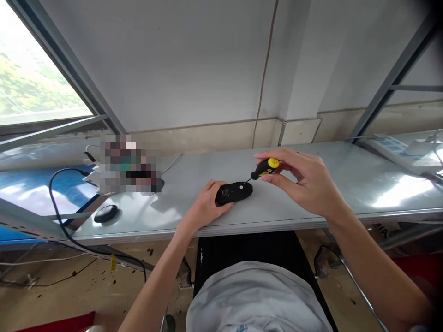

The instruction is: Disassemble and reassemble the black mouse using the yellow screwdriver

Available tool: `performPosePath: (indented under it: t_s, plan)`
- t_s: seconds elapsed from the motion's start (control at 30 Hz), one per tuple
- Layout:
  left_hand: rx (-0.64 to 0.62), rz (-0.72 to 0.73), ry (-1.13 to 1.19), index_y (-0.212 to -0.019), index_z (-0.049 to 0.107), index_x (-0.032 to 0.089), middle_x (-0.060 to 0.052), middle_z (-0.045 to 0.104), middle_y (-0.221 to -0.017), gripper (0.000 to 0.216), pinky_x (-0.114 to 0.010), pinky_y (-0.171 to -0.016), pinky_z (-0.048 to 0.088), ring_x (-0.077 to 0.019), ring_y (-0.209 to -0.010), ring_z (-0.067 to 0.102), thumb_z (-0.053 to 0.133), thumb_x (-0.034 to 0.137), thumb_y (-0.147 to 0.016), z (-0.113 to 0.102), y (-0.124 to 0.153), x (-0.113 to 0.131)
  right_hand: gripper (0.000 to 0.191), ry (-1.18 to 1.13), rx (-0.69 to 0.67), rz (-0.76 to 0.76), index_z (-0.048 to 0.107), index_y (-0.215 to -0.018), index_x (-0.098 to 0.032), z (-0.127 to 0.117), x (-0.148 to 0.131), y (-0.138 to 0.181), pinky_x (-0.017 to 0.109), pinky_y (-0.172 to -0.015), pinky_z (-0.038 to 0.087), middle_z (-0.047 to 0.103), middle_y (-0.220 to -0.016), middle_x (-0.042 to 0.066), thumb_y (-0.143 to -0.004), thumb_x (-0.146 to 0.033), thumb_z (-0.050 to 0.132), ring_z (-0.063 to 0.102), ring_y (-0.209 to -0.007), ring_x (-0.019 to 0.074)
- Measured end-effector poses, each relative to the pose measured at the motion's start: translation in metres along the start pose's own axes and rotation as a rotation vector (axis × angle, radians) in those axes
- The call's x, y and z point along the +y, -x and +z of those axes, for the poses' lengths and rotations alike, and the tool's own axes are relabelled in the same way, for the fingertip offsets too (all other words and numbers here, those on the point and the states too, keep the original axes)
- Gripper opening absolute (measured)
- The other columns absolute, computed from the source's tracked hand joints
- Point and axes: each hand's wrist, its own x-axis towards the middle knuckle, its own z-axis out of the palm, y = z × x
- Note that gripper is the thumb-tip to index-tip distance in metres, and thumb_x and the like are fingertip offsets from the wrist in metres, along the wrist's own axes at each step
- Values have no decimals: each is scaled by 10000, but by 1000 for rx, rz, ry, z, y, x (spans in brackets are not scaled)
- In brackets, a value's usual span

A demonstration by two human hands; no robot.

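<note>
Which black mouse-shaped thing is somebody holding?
The printed black one in the left hand, with the screwdriver at its end; the other black one lies untouched, farther left.

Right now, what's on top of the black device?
Pale print and a round white spot show on the black device. The screwdriver ends beside the spot; contact is unclear. The left grip hides part of the device's left end.
</note>
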Motion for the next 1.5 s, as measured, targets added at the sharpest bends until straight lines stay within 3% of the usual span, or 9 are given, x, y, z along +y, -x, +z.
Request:
performPosePath:
  t_s: [0.87, 1.5]
  plan:
    - [14, -1, -5, -1307, 532, 254, -57, 571, -1205, 451, -377, -1013, 487, -235, -1101, 612, 716, 306, -899, 0, -1, 0, 297, 46, -18, -10, 695, -1257, -313, -2, 1, 0, 340, -782, 546, 731, -1087, 18, -962, -281, 676, 669, -830, 185]
    - [14, -20, 3, -1307, 527, 259, -56, 558, -1208, 452, -386, -1002, 484, -235, -1096, 601, 713, 302, -897, -1, -1, 1, 307, 119, -106, 10, 677, -1287, -310, 0, 7, -2, 345, -802, 546, 737, -1129, 16, -981, -305, 648, 666, -782, 167]
